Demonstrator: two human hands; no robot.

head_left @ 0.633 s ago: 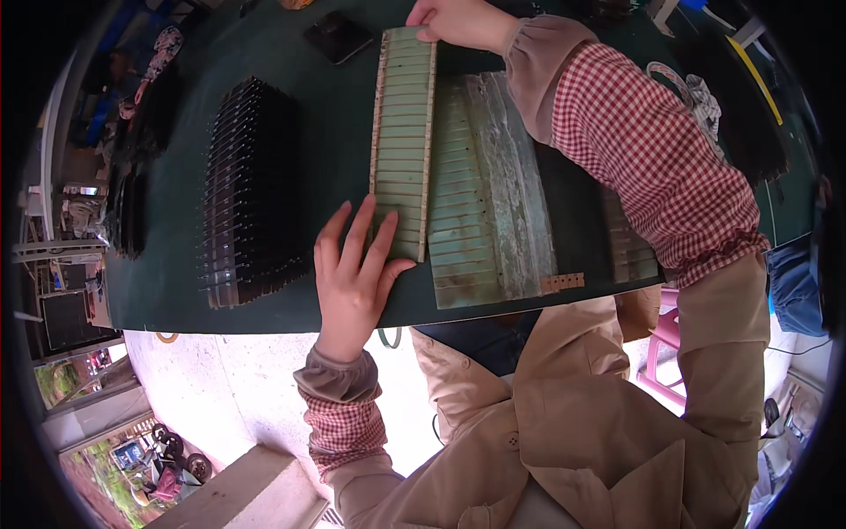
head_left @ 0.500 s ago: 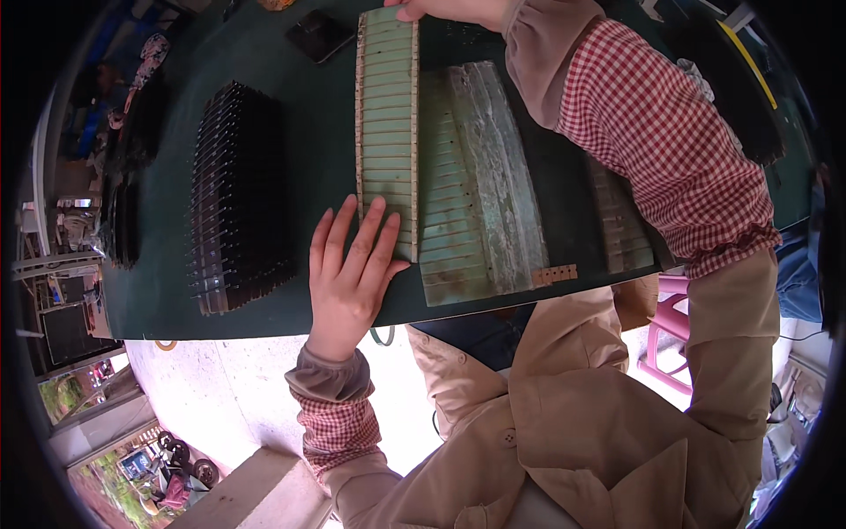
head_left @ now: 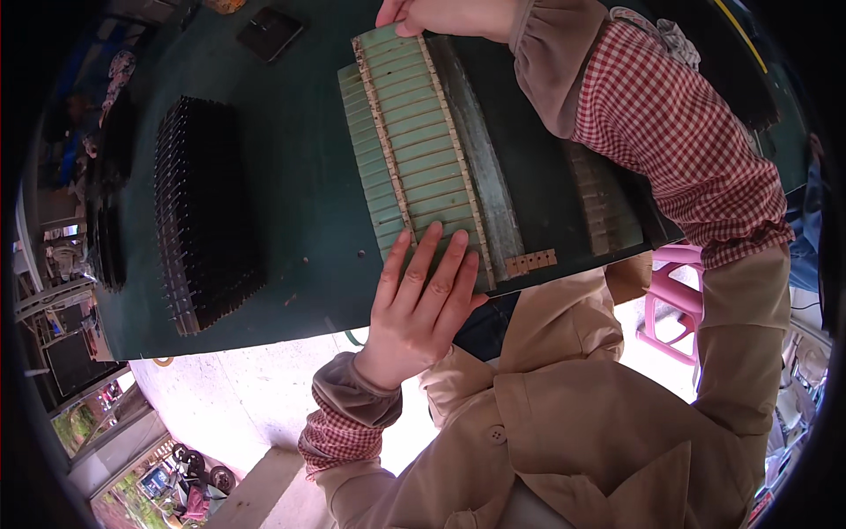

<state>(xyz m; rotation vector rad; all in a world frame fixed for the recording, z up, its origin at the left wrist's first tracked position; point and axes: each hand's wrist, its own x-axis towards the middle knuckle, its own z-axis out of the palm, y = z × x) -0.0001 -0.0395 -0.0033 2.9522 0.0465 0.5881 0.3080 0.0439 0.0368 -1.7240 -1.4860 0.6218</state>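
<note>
Hands square my green panel stack [head_left: 414, 150] on the desk [head_left: 300, 176]: left hand [head_left: 419, 309] flat and spread against its near end; right hand [head_left: 449, 16] curled over the far end; uneven pressure could, I judge, skew the panels.

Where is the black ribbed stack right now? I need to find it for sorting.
In the head view the black ribbed stack lies on the dark green table, to the person's left, apart from the pale green slatted panel.
</note>
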